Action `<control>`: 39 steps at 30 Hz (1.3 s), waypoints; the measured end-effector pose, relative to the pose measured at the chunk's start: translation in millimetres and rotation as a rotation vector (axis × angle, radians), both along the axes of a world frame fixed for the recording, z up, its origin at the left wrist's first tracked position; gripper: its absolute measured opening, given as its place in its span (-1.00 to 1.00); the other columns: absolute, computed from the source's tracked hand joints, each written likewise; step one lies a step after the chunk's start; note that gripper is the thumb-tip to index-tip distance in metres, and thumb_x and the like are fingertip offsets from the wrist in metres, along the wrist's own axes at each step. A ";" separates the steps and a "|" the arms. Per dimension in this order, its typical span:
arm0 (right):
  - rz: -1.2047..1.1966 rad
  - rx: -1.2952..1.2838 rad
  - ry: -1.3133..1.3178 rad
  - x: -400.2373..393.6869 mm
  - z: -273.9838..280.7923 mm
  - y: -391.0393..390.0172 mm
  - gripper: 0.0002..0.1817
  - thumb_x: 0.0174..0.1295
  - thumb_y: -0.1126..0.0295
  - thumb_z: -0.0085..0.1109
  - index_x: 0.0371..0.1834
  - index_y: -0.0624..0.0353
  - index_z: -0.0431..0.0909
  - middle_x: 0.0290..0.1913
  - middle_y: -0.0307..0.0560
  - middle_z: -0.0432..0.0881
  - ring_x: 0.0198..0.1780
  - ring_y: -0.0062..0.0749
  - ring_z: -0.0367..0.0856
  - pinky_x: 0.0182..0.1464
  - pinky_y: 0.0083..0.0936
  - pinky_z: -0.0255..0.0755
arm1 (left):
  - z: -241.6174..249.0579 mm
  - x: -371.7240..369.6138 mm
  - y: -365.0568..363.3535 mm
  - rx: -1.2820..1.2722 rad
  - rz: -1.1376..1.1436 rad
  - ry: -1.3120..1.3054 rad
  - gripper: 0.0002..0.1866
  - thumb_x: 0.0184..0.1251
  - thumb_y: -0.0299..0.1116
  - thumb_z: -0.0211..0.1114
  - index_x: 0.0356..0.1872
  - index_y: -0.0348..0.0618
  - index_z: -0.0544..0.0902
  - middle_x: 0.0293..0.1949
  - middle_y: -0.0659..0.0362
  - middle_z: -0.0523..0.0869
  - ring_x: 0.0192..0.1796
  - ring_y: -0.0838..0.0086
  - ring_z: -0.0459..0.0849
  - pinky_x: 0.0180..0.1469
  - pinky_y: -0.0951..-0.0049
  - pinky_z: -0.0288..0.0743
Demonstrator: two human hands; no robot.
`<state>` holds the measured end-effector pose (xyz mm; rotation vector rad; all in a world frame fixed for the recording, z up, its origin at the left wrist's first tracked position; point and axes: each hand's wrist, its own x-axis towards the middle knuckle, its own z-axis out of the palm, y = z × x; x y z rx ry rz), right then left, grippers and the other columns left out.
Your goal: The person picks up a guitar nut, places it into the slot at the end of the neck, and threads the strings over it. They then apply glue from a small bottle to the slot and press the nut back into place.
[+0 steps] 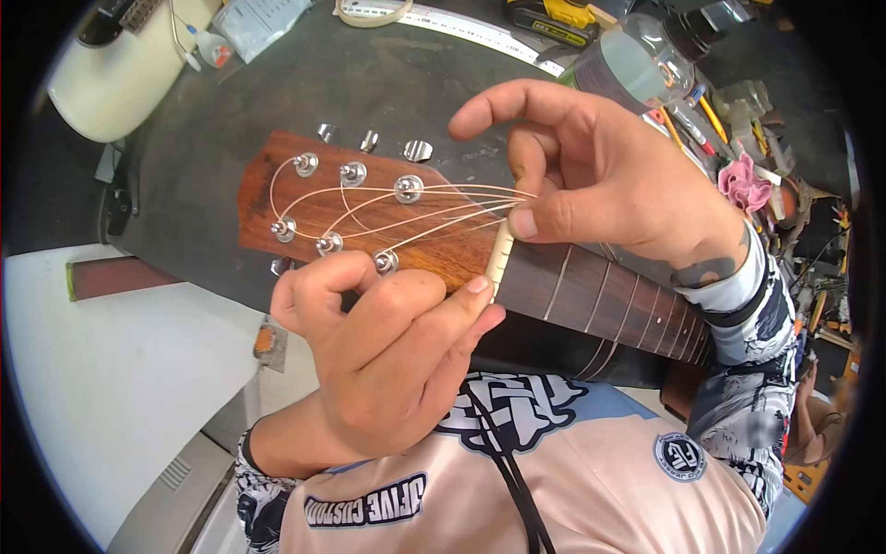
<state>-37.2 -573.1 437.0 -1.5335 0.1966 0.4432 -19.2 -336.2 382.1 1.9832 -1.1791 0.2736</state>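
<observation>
A brown wooden guitar headstock (318,208) lies across the middle, with several metal tuning posts (353,174) and tuner knobs (418,150) along its edges. Thin pale guitar strings (452,196) run from the posts and gather at my right hand (600,171). My right thumb and a bent finger pinch them above the neck, while the index finger stretches out to the left. At the end of the dark fretboard (591,291) sits a cream, slotted nut (501,254). The fingers of my left hand (388,351) close on its near end.
A ruled strip (471,35), a yellow-and-black tool (554,20) and a clear bottle (637,60) stand at the back. Pens (711,118) and a pink crumpled item (744,182) clutter the right. A cream object (106,88) is back left. Another person (820,420) shows at the right edge.
</observation>
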 end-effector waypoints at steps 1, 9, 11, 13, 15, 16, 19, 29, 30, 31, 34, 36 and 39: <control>0.006 -0.009 -0.008 -2.4 -0.9 -2.1 -0.29 0.17 0.63 0.38 0.44 0.36 0.39 -0.44 -0.43 0.47 -0.38 -0.80 0.49 -0.30 -0.75 0.34 | 0.2 -2.0 -0.8 0.017 0.002 -0.027 -0.78 0.11 -0.42 0.62 -0.20 -0.11 0.82 -0.29 0.28 0.61 -0.14 0.29 0.40 0.04 0.29 0.23; 0.088 -0.220 -0.158 -12.2 -2.9 -9.4 -0.25 0.26 0.51 0.46 0.53 0.34 0.36 -0.45 -0.38 0.55 -0.38 -0.79 0.53 -0.30 -0.75 0.39 | 3.9 -9.0 -3.2 0.100 0.018 -0.095 -0.75 0.09 -0.39 0.65 -0.20 -0.10 0.83 -0.26 0.28 0.61 -0.10 0.25 0.43 0.05 0.29 0.25; 0.089 -0.226 -0.149 -10.9 -3.8 -9.1 -0.24 0.27 0.50 0.48 0.54 0.34 0.36 -0.45 -0.37 0.55 -0.38 -0.79 0.54 -0.30 -0.76 0.39 | 3.8 -8.3 -3.9 0.099 0.023 -0.082 -0.75 0.08 -0.41 0.66 -0.21 -0.11 0.83 -0.26 0.28 0.61 -0.10 0.25 0.45 0.05 0.29 0.26; 0.081 -0.186 -0.132 -9.4 -7.4 -9.0 -0.24 0.28 0.49 0.49 0.54 0.34 0.35 -0.45 -0.36 0.56 -0.37 -0.78 0.55 -0.29 -0.76 0.40 | 4.1 -7.4 -3.9 0.100 0.021 -0.072 -0.75 0.06 -0.42 0.66 -0.21 -0.12 0.82 -0.26 0.28 0.62 -0.10 0.25 0.46 0.05 0.28 0.27; 0.081 -0.187 -0.151 -10.3 -6.5 -8.9 -0.23 0.28 0.50 0.49 0.55 0.34 0.34 -0.44 -0.36 0.57 -0.37 -0.77 0.56 -0.28 -0.76 0.40 | 5.3 -8.3 -4.0 0.099 0.014 -0.067 -0.75 0.05 -0.44 0.66 -0.22 -0.12 0.82 -0.27 0.28 0.62 -0.12 0.26 0.46 0.05 0.28 0.27; 0.082 -0.189 -0.165 -12.0 -6.6 -9.0 -0.23 0.28 0.50 0.49 0.55 0.35 0.34 -0.44 -0.36 0.57 -0.36 -0.77 0.56 -0.28 -0.75 0.41 | 6.0 -10.2 -4.4 0.111 0.012 -0.081 -0.74 0.05 -0.44 0.66 -0.21 -0.12 0.82 -0.27 0.28 0.62 -0.12 0.25 0.47 0.05 0.28 0.27; 0.072 -0.176 -0.188 -13.1 -9.8 -9.3 -0.21 0.29 0.50 0.48 0.56 0.34 0.32 -0.44 -0.37 0.56 -0.35 -0.76 0.56 -0.25 -0.74 0.42 | 9.6 -9.3 -5.8 0.126 0.003 -0.107 -0.73 0.04 -0.44 0.66 -0.21 -0.12 0.82 -0.27 0.28 0.63 -0.12 0.25 0.48 0.05 0.28 0.27; 0.049 -0.115 -0.115 -14.3 -12.1 -11.9 -0.20 0.27 0.52 0.47 0.56 0.39 0.30 -0.49 -0.43 0.47 -0.36 -0.78 0.50 -0.23 -0.75 0.38 | 7.2 -9.5 -8.8 0.121 -0.009 -0.111 -0.73 0.01 -0.44 0.65 -0.21 -0.08 0.83 -0.28 0.32 0.67 -0.12 0.29 0.49 0.05 0.32 0.23; 0.053 -0.127 -0.116 -15.6 -11.4 -12.8 -0.20 0.27 0.52 0.47 0.56 0.39 0.30 -0.50 -0.44 0.47 -0.36 -0.78 0.50 -0.23 -0.74 0.38 | 7.0 -9.6 -9.4 0.122 -0.012 -0.119 -0.73 0.00 -0.44 0.65 -0.21 -0.07 0.83 -0.28 0.32 0.67 -0.12 0.30 0.49 0.05 0.33 0.22; 0.056 -0.137 -0.113 -15.6 -10.6 -13.0 -0.20 0.26 0.53 0.48 0.56 0.39 0.30 -0.50 -0.44 0.46 -0.36 -0.78 0.50 -0.23 -0.74 0.37 | 8.5 -6.8 -9.2 0.129 -0.036 -0.136 -0.73 -0.01 -0.44 0.65 -0.22 -0.07 0.83 -0.28 0.33 0.66 -0.12 0.30 0.49 0.05 0.33 0.22; 0.061 -0.143 -0.118 -11.3 -9.3 -10.5 -0.18 0.26 0.50 0.49 0.57 0.37 0.30 -0.47 -0.42 0.48 -0.35 -0.76 0.50 -0.21 -0.72 0.38 | 20.5 9.8 -5.5 0.161 -0.111 -0.164 -0.73 -0.05 -0.45 0.64 -0.25 -0.05 0.82 -0.29 0.33 0.65 -0.12 0.30 0.49 0.04 0.32 0.21; 0.067 -0.198 -0.128 -10.4 -7.8 -10.4 -0.17 0.25 0.47 0.51 0.58 0.34 0.30 -0.42 -0.39 0.53 -0.31 -0.74 0.53 -0.17 -0.69 0.42 | 26.3 17.8 -8.2 0.177 -0.161 -0.172 -0.74 -0.07 -0.46 0.64 -0.29 -0.03 0.81 -0.29 0.32 0.63 -0.10 0.30 0.49 0.04 0.30 0.20; 0.078 -0.223 -0.168 -16.1 -4.7 -11.4 -0.16 0.25 0.44 0.53 0.57 0.31 0.31 -0.32 -0.31 0.62 -0.22 -0.66 0.60 -0.09 -0.64 0.49 | 27.0 23.7 -13.2 0.139 -0.189 -0.181 -0.77 -0.06 -0.47 0.63 -0.35 -0.01 0.77 -0.27 0.30 0.59 -0.08 0.29 0.49 0.04 0.27 0.20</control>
